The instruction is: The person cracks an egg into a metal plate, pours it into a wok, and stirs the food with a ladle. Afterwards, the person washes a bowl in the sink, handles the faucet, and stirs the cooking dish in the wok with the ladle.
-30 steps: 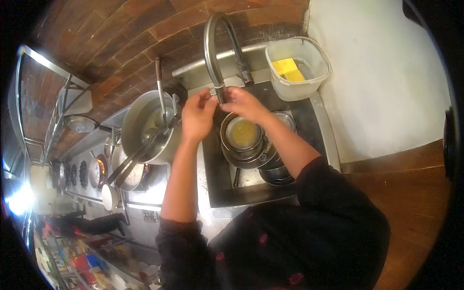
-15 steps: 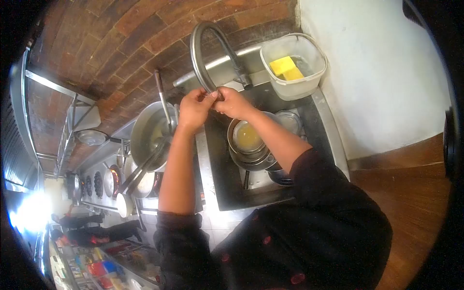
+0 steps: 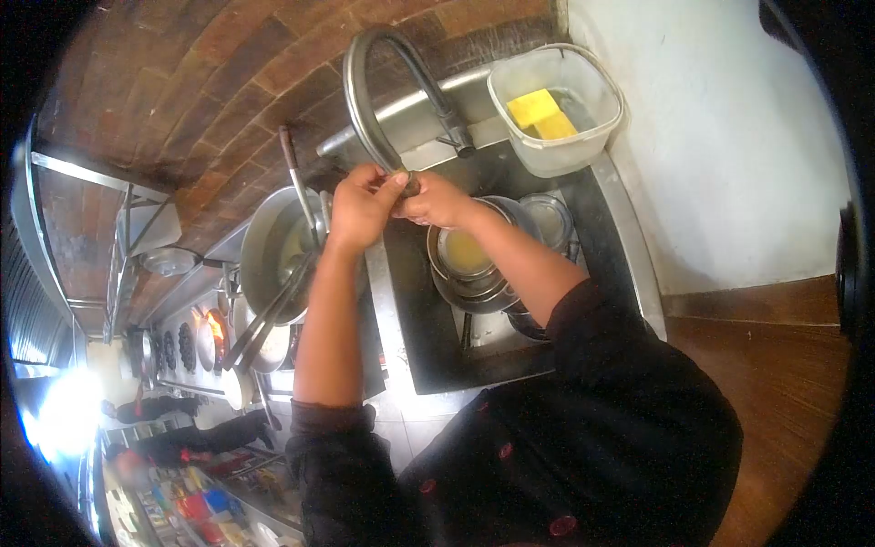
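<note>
My left hand (image 3: pixel 360 208) and my right hand (image 3: pixel 437 199) meet at the near end of a curved metal faucet (image 3: pixel 357 87). Fingers of both are closed around that end, and a small dark part shows between them. Just below and to the right, in the sink (image 3: pixel 401 337), sit stacked metal bowls and pans (image 3: pixel 497 296), the top one holding yellowish liquid (image 3: pixel 467 251). I cannot make out any running water.
A clear plastic tub (image 3: pixel 556 159) with yellow sponges (image 3: pixel 542 111) stands on the sink's far right corner. To the left is a large pot (image 3: pixel 260 246) with long-handled utensils (image 3: pixel 273 314). Farther left, flames rise by a pan (image 3: pixel 211 337); people (image 3: pixel 205 433) stand beyond.
Both hands stay on the faucet end, turned slightly, with more of the dark part showing. Flames by the far pan have grown. The view has shifted a little.
</note>
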A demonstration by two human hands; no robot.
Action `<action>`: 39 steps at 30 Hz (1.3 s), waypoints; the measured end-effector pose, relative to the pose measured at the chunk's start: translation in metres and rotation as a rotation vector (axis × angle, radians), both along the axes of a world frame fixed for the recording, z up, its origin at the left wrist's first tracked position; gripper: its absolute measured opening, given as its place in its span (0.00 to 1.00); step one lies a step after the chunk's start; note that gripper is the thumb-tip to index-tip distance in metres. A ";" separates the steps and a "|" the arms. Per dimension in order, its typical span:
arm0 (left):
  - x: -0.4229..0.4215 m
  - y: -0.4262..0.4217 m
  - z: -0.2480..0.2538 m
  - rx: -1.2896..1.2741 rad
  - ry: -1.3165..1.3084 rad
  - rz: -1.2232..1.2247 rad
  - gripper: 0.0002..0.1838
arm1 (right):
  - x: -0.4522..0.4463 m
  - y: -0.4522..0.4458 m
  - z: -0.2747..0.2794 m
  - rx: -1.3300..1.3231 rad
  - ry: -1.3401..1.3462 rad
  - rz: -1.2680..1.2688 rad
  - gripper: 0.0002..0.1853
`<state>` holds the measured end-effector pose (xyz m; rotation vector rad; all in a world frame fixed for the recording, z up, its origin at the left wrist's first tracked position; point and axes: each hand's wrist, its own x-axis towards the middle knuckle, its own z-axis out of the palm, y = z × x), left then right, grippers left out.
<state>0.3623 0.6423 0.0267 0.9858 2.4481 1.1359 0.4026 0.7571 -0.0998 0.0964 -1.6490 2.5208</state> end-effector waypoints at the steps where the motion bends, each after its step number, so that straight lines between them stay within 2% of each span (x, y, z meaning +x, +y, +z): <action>1: -0.003 0.001 -0.005 0.022 -0.012 -0.015 0.12 | 0.001 0.000 0.002 0.028 0.002 -0.010 0.04; 2: -0.005 0.001 -0.008 0.046 -0.024 -0.029 0.12 | 0.003 0.000 0.004 0.057 0.005 -0.019 0.03; 5: -0.010 0.001 -0.009 0.007 0.155 -0.099 0.13 | 0.011 -0.001 0.011 0.004 0.048 -0.016 0.06; 8: -0.009 -0.001 -0.008 -0.030 0.192 -0.111 0.15 | 0.012 0.010 0.006 -0.187 0.008 0.279 0.11; 14: -0.016 -0.002 -0.019 0.073 -0.008 -0.186 0.15 | 0.011 0.019 0.003 -0.221 -0.025 0.430 0.15; 17: -0.014 0.003 -0.014 0.124 -0.238 -0.244 0.15 | 0.011 0.019 0.002 -0.241 -0.069 0.425 0.14; 21: -0.009 0.007 -0.012 0.072 -0.163 -0.175 0.15 | -0.001 0.013 -0.014 0.216 -0.086 0.026 0.08; 23: -0.012 0.008 -0.022 0.123 -0.151 -0.155 0.15 | -0.002 0.005 -0.013 0.497 -0.055 -0.263 0.11; 29: -0.007 0.011 -0.035 0.221 -0.043 -0.130 0.15 | 0.016 -0.021 0.018 0.590 -0.221 -0.690 0.13; 32: -0.005 0.009 -0.029 0.161 -0.019 -0.122 0.15 | 0.015 -0.026 0.019 0.551 -0.250 -0.714 0.14; 35: -0.010 0.005 -0.028 0.141 -0.027 -0.157 0.15 | -0.001 -0.022 -0.010 0.455 0.112 -0.629 0.10; 38: -0.011 0.002 -0.016 0.027 -0.164 -0.188 0.20 | 0.010 0.010 -0.012 -0.086 -0.089 0.295 0.07; 39: -0.012 0.002 -0.015 0.027 -0.192 -0.197 0.20 | 0.014 0.013 -0.008 -0.142 -0.104 0.337 0.08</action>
